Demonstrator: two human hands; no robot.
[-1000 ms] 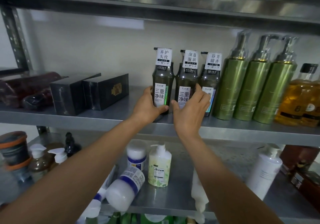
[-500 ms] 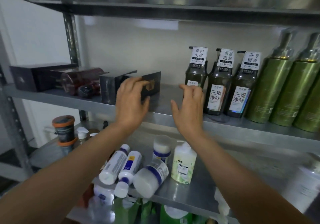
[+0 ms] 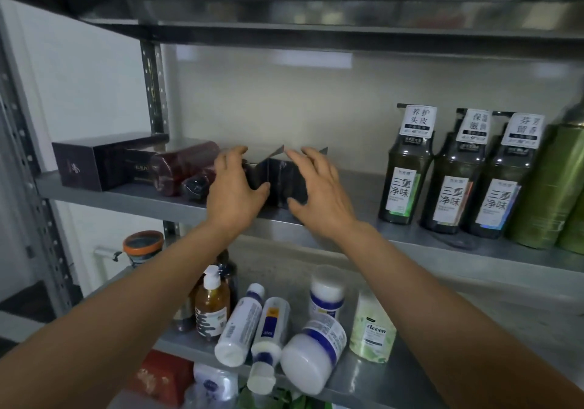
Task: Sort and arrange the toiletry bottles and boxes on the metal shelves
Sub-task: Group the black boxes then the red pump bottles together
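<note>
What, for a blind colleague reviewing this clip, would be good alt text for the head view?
A left hand and a right hand grip a pair of dark boxes on a metal shelf. Three dark labelled bottles stand upright to their right; white bottles lie tipped on the shelf below.

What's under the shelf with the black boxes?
Another shelf with two white bottles lying down, a tipped jar, and, standing, a white jar, an amber bottle and a green bottle. The left arm and right arm hide whatever sits behind them.
</note>
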